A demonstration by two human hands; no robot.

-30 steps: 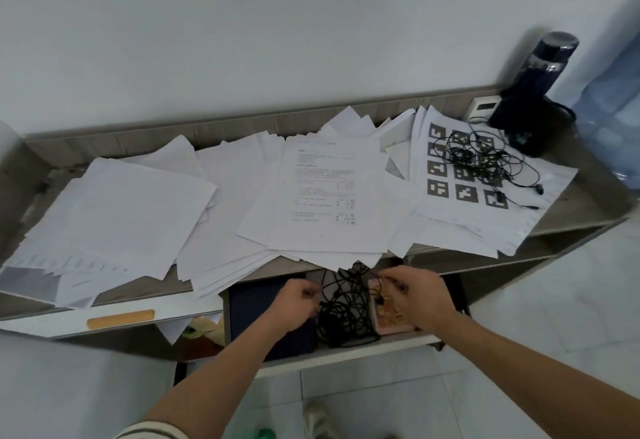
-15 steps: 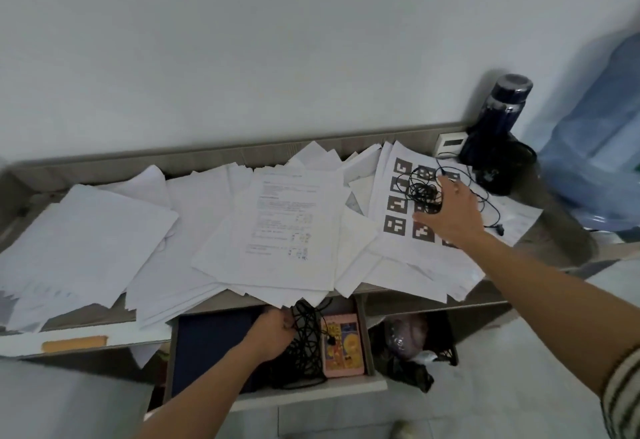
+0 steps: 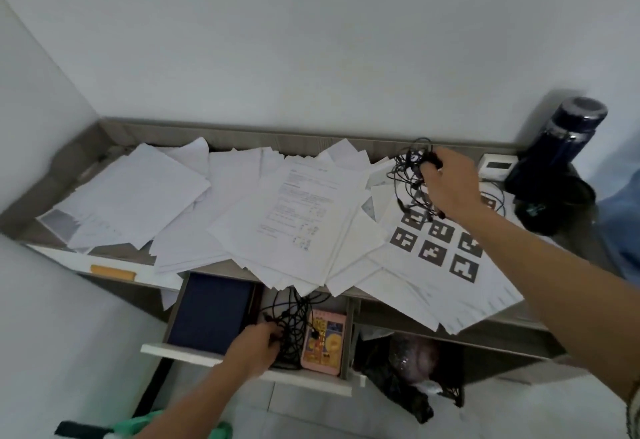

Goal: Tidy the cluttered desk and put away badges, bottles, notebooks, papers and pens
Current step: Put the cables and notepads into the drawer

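Loose white papers [image 3: 298,217] cover the grey desk [image 3: 114,253]. My right hand [image 3: 450,186] grips a tangle of thin black cable [image 3: 410,170] and holds it lifted above a sheet of black square markers [image 3: 436,248]. Below the desk edge an open drawer [image 3: 242,364] holds a dark blue notebook [image 3: 211,314], a bundle of black cords [image 3: 294,321] and a pink booklet [image 3: 323,341]. My left hand [image 3: 256,348] is inside the drawer with its fingers curled on the cords. A dark blue bottle [image 3: 561,151] stands at the desk's far right.
A small white device [image 3: 495,167] sits beside the bottle, which rests on a black round object [image 3: 554,203]. A large blue water jug [image 3: 623,217] is at the right edge. Dark bags [image 3: 408,366] fill the shelf right of the drawer. White walls close the back and left.
My right hand closed on the black cable on the marker sheet and raised it toward the back of the desk. The left hand stayed on the cords in the drawer.
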